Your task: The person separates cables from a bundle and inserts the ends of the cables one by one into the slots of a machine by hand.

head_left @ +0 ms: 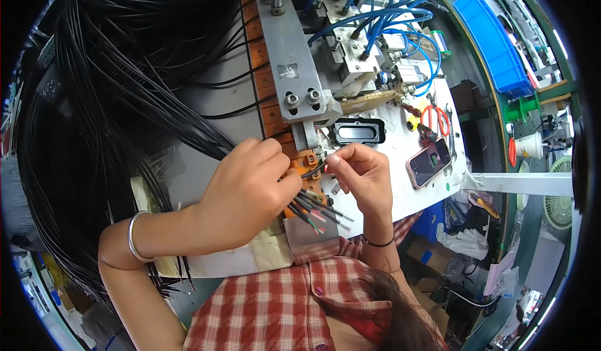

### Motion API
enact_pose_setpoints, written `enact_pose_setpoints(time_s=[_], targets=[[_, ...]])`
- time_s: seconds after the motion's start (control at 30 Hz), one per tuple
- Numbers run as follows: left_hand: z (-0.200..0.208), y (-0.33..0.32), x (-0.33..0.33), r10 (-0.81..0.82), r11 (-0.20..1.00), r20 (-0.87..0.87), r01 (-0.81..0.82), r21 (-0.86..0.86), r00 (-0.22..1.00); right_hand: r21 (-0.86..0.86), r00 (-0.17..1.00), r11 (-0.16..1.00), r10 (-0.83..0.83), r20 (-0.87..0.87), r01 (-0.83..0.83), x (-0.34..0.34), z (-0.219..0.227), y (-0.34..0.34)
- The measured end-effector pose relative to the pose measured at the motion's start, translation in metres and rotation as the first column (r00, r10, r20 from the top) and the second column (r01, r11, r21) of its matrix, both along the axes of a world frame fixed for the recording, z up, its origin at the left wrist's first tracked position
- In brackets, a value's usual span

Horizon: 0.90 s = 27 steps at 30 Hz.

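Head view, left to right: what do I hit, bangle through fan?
Silver bangle → left hand → right hand → phone → blue bin → pale green fan.

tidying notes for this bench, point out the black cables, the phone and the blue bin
black cables [195, 129]: head view, on the middle of the bundled strands
phone [429, 163]: head view, on the middle of its screen
blue bin [493, 41]: head view, on its middle

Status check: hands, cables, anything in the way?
Left hand around cable bunch. Right hand pinching one cable tip. Metal bar close beyond the hands.
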<state>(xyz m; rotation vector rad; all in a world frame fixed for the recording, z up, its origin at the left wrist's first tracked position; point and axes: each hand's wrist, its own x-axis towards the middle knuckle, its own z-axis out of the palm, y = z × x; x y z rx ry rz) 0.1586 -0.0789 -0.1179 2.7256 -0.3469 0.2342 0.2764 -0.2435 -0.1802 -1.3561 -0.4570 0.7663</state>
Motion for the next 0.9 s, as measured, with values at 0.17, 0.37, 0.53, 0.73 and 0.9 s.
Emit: enact_pose_setpoints(time_s=[0.17, 0.37, 0.53, 0.73, 0.9], targets=[[-0.001, -0.002, 0.0, 0.094, 0.994, 0.115, -0.099, 0.041, 0.989, -0.021, 0.984, 0.994, 0.107, -0.141, -0.111, 0.003, -0.003, 0.001], [-0.008, -0.003, 0.0, 0.075, 0.994, 0.087, -0.081, 0.07, 0.993, -0.081, 0.943, 0.961, 0.24, -0.232, -0.264, 0.015, -0.005, -0.004], [0.01, 0.004, 0.001, 0.026, 0.992, 0.061, -0.033, 0.124, 0.998, -0.063, 0.997, 0.997, 0.045, 0.065, -0.041, 0.002, 0.009, -0.007], [0.025, 0.022, -0.007, 0.068, 0.961, -0.154, -0.023, 0.276, 0.986, 0.968, 0.914, 0.167, 0.39, 0.108, -0.186, -0.046, 0.079, 0.004], [0.025, 0.01, -0.003, 0.051, 0.992, -0.057, -0.044, 0.115, 0.997, 0.904, 0.622, -0.063, 0.706, 0.34, -0.423, -0.034, 0.095, 0.003]])
